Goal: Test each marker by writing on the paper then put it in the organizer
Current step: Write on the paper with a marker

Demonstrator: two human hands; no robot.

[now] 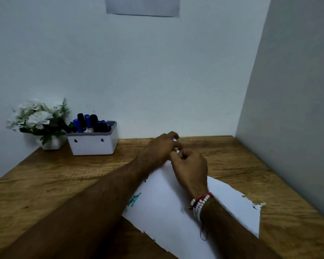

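My left hand (160, 146) and my right hand (190, 165) meet above the far end of the white paper (163, 206). Both close on one marker (175, 144), of which only a purple bit and a white tip show between the fingers. Whether its cap is on is hidden. Green writing (133, 200) sits on the paper's left edge and a dark mark near its torn right corner. The white organizer (94, 144) stands at the back left of the desk, holding several blue and black markers (88, 123).
A white pot of white flowers (39, 120) stands left of the organizer against the wall. The wooden desk (45, 180) is closed in by a wall behind and a panel (292, 109) on the right. A printed notice (142, 5) hangs above.
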